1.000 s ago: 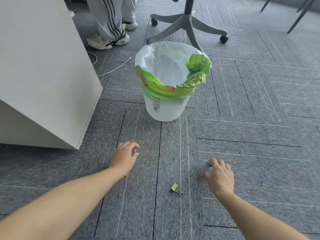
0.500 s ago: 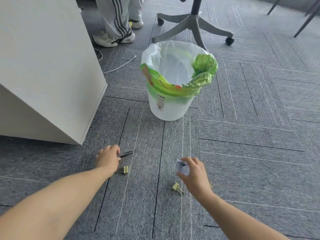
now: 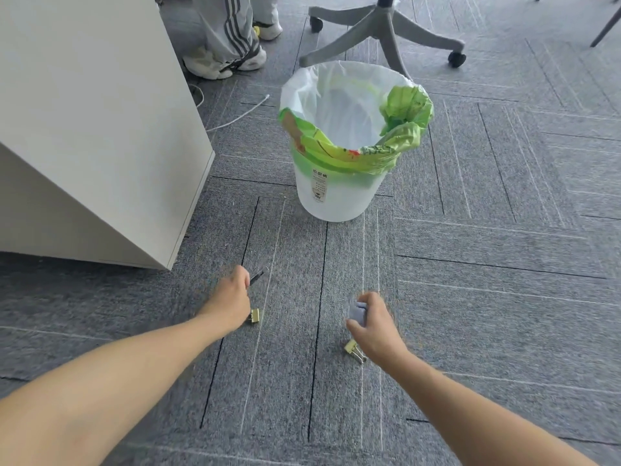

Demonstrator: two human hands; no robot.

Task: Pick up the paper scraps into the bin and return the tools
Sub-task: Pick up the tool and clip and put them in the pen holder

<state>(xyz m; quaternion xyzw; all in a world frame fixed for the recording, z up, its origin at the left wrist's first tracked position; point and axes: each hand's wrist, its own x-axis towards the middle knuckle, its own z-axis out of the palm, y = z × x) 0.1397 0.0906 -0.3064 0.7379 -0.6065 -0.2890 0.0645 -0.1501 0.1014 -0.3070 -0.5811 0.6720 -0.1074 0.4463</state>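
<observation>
A white bin [image 3: 337,200] lined with a white and green bag stands on the grey carpet ahead. My left hand [image 3: 232,299] grips a thin dark tool [image 3: 257,276] whose tip sticks out past my fingers. One gold binder clip [image 3: 254,315] lies on the carpet right beside that hand. My right hand [image 3: 378,326] holds a crumpled pale paper scrap [image 3: 357,311] just above the floor. A second gold binder clip [image 3: 354,350] lies under the right wrist, partly covered.
A white cabinet [image 3: 100,129] fills the left side. A grey office chair base [image 3: 383,25] on castors stands behind the bin. Another person's legs and trainers [image 3: 228,58] are at the back left, with a white cable [image 3: 235,116] on the carpet.
My left hand drew back toward me with the dark tool, uncovering a gold clip. My right hand lifted the paper scrap and shifted left, near the other clip.
</observation>
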